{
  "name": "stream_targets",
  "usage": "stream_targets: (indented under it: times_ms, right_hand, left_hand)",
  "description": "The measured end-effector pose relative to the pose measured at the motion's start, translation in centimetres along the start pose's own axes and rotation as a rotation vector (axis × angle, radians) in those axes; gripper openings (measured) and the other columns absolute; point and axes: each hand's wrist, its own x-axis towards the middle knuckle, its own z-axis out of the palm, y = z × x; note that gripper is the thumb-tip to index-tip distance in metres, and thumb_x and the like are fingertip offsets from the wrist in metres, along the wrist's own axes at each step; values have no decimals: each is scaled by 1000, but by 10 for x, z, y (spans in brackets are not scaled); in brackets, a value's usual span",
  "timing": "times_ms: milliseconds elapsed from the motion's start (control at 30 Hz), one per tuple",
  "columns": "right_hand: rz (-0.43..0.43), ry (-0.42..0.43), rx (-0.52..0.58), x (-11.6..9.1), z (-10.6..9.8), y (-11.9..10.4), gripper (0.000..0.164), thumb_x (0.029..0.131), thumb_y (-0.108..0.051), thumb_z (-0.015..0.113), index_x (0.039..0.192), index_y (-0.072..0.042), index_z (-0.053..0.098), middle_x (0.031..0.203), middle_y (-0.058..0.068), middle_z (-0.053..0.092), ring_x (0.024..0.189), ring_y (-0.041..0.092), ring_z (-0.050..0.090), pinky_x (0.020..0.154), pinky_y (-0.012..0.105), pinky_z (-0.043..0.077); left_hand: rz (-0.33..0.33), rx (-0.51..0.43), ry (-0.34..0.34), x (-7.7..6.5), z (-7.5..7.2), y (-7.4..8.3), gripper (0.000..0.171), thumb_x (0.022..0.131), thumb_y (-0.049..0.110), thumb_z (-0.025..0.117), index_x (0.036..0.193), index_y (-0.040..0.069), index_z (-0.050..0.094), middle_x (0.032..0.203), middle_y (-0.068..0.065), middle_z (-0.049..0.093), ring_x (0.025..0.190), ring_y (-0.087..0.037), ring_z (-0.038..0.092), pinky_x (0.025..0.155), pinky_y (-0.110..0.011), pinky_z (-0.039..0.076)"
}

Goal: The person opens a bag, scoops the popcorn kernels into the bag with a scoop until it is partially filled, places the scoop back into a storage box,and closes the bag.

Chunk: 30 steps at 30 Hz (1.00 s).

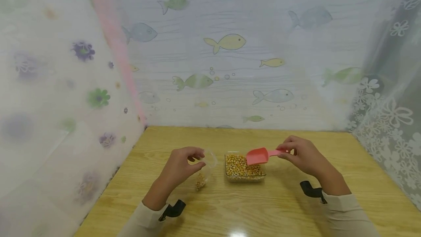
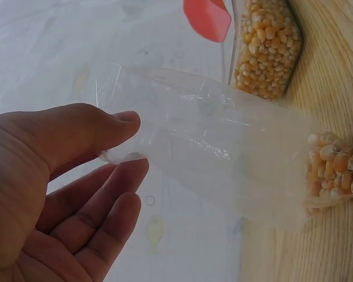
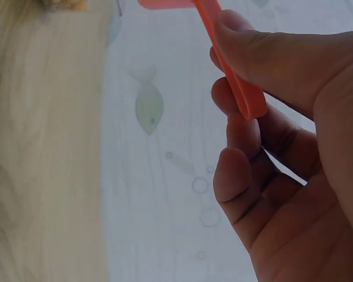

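My left hand (image 1: 184,162) pinches the mouth of a clear plastic bag (image 2: 194,129) between thumb and fingers. Corn kernels (image 2: 338,167) have gathered in the bag's bottom. Right of the bag stands a rectangular glass container (image 1: 245,180) filled with yellow corn kernels (image 1: 238,165). Over its right half, a pink-red scoop (image 1: 258,156) tilts with its bowl toward the kernels. My right hand (image 1: 300,153) grips the scoop's handle (image 3: 238,82) between thumb and fingers, the other fingers curled loosely below.
The wooden table (image 1: 279,207) carries the bag and container. Behind it hangs a fish-printed curtain (image 1: 230,65), with flower-printed sheets (image 1: 65,120) at the sides. A black wrist mount (image 1: 174,209) sits at the left cuff, another mount (image 1: 310,189) at the right.
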Motion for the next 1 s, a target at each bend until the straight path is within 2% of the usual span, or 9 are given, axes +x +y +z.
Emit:
stream_targets:
  times_ms: [133,433,733,1000]
  right_hand:
    - [-6,-19,3,0,-3,-2,14,90,-14,81,104,-16,80,94,-10,63,70,2,46,56,22,44]
    - [-16,-39,-51,2,-5,-5,16,89,-11,82,104,-14,80,94,-8,62,76,4,50,61,23,46]
    - [-74,-32,-105,4,0,-5,17,86,-9,83,102,-14,81,94,-6,64,78,5,52,63,25,48]
    - [-82,-36,-84,6,7,-6,17,86,-8,84,102,-13,81,93,-6,63,77,4,51,63,23,48]
  left_hand:
    - [27,11,2,-1,-1,-1,17,87,14,85,101,19,79,126,-2,73,95,-17,74,83,-36,64]
    - [30,8,1,-1,-2,-2,17,87,13,85,102,18,79,124,-4,73,98,-18,73,85,-39,64]
    - [43,67,9,-1,-3,0,18,87,15,86,104,15,80,123,-1,74,97,-16,73,84,-37,64]
    - [46,68,23,-2,-2,0,19,87,14,86,102,20,79,122,1,74,97,-20,74,83,-33,63]
